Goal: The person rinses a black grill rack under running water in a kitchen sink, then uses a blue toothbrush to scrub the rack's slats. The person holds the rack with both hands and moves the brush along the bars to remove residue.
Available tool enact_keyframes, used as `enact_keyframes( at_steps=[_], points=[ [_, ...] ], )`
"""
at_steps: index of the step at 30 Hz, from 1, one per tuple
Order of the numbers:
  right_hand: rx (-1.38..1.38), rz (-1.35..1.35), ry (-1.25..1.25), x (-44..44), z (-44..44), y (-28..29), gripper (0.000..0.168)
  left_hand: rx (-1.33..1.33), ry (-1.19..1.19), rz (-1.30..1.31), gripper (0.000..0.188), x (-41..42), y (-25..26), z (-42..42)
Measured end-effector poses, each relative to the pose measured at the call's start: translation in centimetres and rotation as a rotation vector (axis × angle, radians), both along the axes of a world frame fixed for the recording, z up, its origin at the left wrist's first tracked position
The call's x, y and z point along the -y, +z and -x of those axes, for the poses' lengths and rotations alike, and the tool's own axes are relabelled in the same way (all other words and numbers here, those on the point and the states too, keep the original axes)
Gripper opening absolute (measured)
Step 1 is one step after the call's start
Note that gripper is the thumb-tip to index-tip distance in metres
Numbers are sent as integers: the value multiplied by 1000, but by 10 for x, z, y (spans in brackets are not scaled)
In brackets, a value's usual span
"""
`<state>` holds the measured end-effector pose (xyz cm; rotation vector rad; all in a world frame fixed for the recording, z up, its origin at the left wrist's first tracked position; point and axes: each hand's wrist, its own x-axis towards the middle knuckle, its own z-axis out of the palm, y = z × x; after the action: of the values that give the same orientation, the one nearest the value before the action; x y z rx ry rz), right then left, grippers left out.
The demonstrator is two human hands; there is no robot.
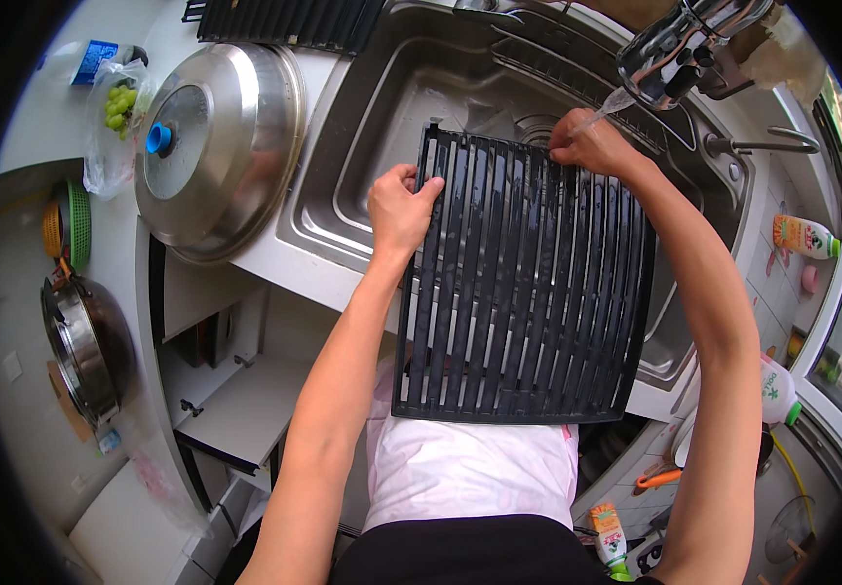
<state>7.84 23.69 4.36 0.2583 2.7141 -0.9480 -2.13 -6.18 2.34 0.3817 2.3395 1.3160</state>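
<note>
A black slatted plastic panel (523,278), wet in places, lies tilted over the front rim of the steel sink (406,95). Its near edge reaches to my clothes. My left hand (405,208) grips the panel's left side near the far corner, thumb on top. At the far edge, right of centre, my right hand (589,144) is closed on or against the panel; its fingertips are partly hidden. Water runs from the chrome faucet (666,58) onto the back of my right hand. Past the panel, the drain (538,128) shows in the sink's floor.
Left of the sink stands a large steel lid (227,146) with a blue knob. Another black slatted panel (286,22) lies at the back left. Green grapes (120,108) sit in a plastic bag. A cabinet door (234,409) hangs open below. Bottles (805,236) stand at right.
</note>
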Motion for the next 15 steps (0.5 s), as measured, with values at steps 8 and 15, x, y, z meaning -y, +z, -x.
enact_keyframes(
  at_steps=[8,15],
  points=[
    [-103,-222,32,13,1,7,15,-86,-16,82,32,1,20,-4],
    [-160,-267,-41,22,-6,5,15,-237,-34,519,43,0,48,-22]
  ],
)
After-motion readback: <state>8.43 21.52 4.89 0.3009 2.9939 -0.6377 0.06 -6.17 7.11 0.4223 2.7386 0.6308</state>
